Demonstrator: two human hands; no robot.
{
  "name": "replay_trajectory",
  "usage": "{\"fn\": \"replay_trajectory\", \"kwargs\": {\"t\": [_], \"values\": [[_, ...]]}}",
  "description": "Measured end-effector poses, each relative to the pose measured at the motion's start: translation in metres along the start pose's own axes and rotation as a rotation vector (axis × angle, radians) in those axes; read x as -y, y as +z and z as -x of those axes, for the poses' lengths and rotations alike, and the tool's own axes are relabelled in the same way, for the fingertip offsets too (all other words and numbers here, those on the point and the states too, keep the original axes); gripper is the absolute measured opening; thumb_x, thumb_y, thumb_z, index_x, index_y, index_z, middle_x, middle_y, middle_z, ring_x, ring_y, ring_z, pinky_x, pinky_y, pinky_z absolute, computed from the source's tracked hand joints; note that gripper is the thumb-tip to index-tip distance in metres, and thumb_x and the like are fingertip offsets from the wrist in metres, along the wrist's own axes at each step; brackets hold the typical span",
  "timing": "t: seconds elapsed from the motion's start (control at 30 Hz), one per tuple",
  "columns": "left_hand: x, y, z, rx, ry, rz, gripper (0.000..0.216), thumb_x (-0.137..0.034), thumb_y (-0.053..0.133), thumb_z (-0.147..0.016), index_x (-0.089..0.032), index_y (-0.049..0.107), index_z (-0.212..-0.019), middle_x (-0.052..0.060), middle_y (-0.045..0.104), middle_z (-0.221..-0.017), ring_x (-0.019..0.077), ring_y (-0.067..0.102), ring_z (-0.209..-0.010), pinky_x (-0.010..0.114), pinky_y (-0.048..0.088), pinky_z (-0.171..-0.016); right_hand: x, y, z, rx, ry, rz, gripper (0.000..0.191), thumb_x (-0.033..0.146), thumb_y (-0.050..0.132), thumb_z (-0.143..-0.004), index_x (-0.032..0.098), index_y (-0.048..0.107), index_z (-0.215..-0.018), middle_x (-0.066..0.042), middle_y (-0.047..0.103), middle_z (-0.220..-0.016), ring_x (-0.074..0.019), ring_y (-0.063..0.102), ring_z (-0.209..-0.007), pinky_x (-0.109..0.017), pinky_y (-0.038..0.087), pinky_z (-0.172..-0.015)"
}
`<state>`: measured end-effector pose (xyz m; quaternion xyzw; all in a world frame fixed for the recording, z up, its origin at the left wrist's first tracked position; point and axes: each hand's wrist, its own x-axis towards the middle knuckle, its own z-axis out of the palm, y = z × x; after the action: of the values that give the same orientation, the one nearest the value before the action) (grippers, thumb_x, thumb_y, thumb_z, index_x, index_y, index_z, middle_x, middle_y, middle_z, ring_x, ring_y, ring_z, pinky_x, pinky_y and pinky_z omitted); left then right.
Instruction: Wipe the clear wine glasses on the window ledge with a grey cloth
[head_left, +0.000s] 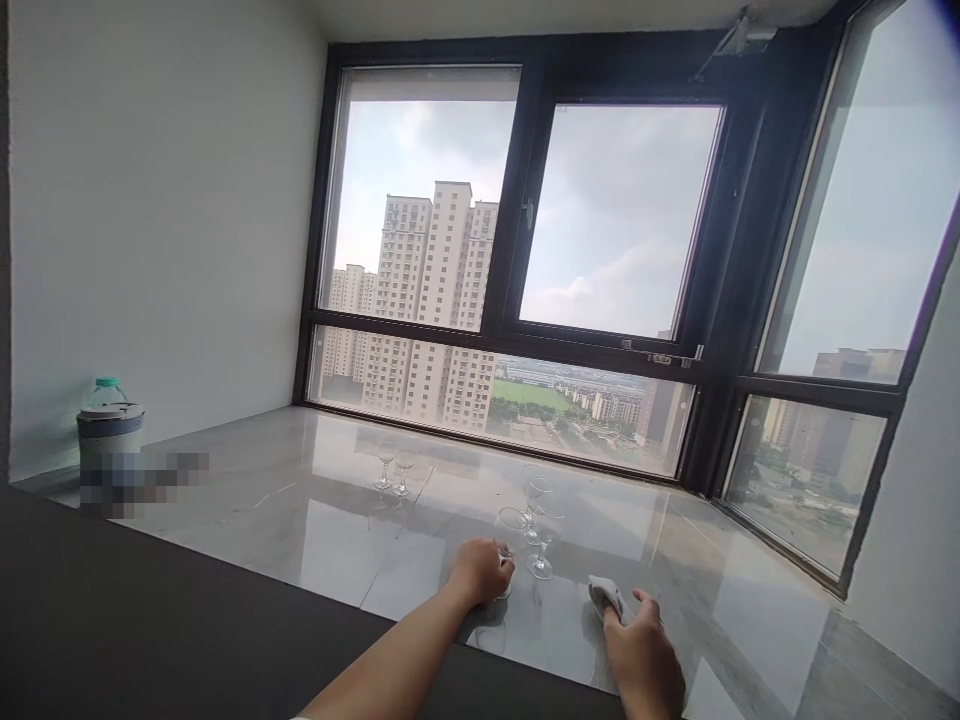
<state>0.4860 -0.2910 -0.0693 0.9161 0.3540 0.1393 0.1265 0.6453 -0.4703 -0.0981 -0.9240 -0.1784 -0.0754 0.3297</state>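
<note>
My left hand (480,572) is closed around the stem of a clear wine glass (513,520), near the front edge of the glossy grey ledge. The glass stands upright, its lower part partly hidden by my fingers. Just beyond it are more clear stemmed glasses, one with its foot plainly visible (540,568) and another behind (534,500); their bowls overlap. My right hand (643,650) grips a bunched whitish cloth (606,597) above the ledge, to the right of the glasses and apart from them.
Two small stemmed glasses (394,475) stand farther back on the tiled ledge (255,500). At the far left are a white lidded tub (111,430) and a bottle with a green cap (107,382). Dark-framed windows (510,340) border the ledge's back and right sides.
</note>
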Motion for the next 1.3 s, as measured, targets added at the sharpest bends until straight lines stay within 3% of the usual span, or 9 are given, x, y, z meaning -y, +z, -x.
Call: {"fn": "replay_trajectory", "kwargs": {"t": [0.77,1.3], "values": [[0.0054,0.0075,-0.0050,-0.015,0.026,-0.005,0.044,-0.040,0.039,-0.089,-0.023,0.071,-0.113,0.010,0.074,-0.107,0.0260,0.067,-0.102,0.033,0.048,-0.087,0.0031,-0.0011,0.0007,0.037,0.022,0.000,0.054,0.051,0.033,-0.094,0.017,0.039,-0.136,-0.017,0.062,-0.126,-0.0349,0.064,-0.102,-0.041,0.048,-0.077],[0.0027,0.0062,-0.0044,-0.007,0.006,-0.002,0.044,-0.042,0.039,-0.089,-0.024,0.070,-0.115,0.010,0.073,-0.109,0.0267,0.067,-0.103,0.033,0.047,-0.088,0.0014,-0.0005,0.0000,0.001,0.000,0.026,0.055,0.054,0.035,-0.093,0.018,0.042,-0.134,-0.019,0.066,-0.115,-0.0333,0.066,-0.100,-0.040,0.049,-0.076]]}}
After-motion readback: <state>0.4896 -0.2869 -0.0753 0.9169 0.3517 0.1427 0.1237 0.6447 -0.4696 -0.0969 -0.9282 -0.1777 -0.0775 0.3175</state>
